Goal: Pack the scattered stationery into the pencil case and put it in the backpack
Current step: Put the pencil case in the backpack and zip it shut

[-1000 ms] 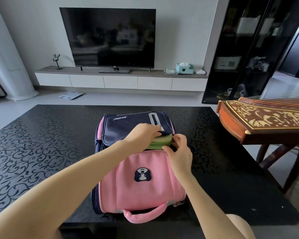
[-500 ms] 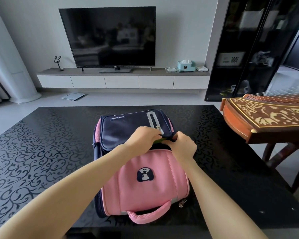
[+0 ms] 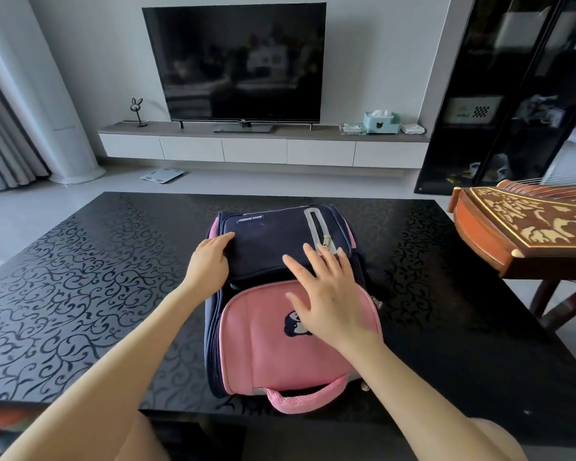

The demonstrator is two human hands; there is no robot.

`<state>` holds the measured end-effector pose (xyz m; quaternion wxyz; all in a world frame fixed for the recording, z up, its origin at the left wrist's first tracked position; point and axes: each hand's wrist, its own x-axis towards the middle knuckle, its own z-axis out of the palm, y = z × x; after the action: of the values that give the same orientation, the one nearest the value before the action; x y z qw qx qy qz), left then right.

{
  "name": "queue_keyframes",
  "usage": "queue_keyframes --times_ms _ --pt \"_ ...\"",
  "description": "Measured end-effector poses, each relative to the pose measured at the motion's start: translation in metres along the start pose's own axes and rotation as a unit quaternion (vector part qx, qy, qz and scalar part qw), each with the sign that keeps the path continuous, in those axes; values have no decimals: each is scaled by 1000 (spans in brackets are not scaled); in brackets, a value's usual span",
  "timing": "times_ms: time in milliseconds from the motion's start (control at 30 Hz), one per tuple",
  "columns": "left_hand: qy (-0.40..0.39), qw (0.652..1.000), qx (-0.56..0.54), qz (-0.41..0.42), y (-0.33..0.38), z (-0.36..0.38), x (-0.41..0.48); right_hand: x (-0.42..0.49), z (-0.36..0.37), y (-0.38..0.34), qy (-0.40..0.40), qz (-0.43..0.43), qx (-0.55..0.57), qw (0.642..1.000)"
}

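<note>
Head view: backpack (image 3: 280,334) lies flat, handle (image 3: 308,399) nearest.

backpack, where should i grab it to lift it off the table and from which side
Take the pink handle at the backpack's near end, coming from the person's side of the table. The bag lies flat with that loop arching out past its edge, so fingers can probably hook under it; the rest is broad, soft panel.

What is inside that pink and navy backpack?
Nothing shows: the pink and navy fabric backpack has its flap down under left hand and right hand; contents are hidden.
</note>
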<state>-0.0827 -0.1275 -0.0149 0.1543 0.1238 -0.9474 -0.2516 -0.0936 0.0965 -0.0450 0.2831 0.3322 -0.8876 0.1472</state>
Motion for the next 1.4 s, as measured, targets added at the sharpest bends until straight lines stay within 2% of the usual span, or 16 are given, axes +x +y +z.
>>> queue_keyframes --times_ms 100,167,367,567,767,933,1067,1133,1333,1400 --pt "37 992 -100 -65 -5 -1 2 15 17 -19 -25 -14 -25 999" --pt "43 988 -114 -99 -13 0 0 22 25 -22 -21 7 -15 1000" --pt "73 997 -9 -4 -27 5 -7 19 42 -19 8 17 -15 1000" --pt "94 991 88 -27 -33 9 -9 19 53 -26 54 50 -22 997" --pt "17 995 89 -46 -10 7 -44 26 52 -37 34 105 -3 994" --pt "-14 995 7 -94 20 11 -76 23 49 -50 10 134 28 991" --pt "-15 982 -116 -150 21 0 -65 14 33 -68 57 86 86 991" --pt "-19 981 -126 -149 20 -5 -63 12 29 -82 84 60 84 991" --pt "-92 991 -68 -71 16 -18 -66 24 31 -103 88 100 53 990" --pt "-97 987 -108 -71 14 -26 -67 24 33 -103 81 98 41 991"
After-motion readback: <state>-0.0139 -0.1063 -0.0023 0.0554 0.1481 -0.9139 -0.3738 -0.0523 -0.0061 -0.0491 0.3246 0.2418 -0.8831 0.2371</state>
